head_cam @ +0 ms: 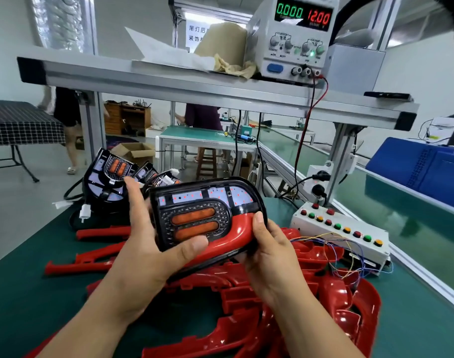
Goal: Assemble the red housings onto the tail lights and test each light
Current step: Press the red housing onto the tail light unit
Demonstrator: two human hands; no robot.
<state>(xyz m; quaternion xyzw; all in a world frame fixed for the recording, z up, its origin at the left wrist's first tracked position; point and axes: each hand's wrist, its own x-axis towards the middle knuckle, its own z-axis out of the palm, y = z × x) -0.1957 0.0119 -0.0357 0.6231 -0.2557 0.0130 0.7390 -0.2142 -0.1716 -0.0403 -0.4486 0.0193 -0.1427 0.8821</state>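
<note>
Shows a black tail light (pixel 202 202) held in the air over a green mat (pixel 40 293), just above a pile of loose red housings (pixel 285 311). Grips its left side with the left hand (pixel 148 246), fingers curled behind and thumb flat on the lower front edge. Grips its right end with the right hand (pixel 269 246), thumb pressing on the bend of a red housing (pixel 237 229) laid along the lower rim, apparently not fully seated at its tail end.

To finish the fit well:
- Brace firmly with the left grip.
- Walk the right thumb along the red strip from bend to tail, pressing until flush all round.
- Avoid pushing on the orange lenses (pixel 192 223).
- Look for gaps along the lower edge before testing at the button box (pixel 342 228), near the right, wired below a power supply (pixel 295 34) reading 12.00.
</note>
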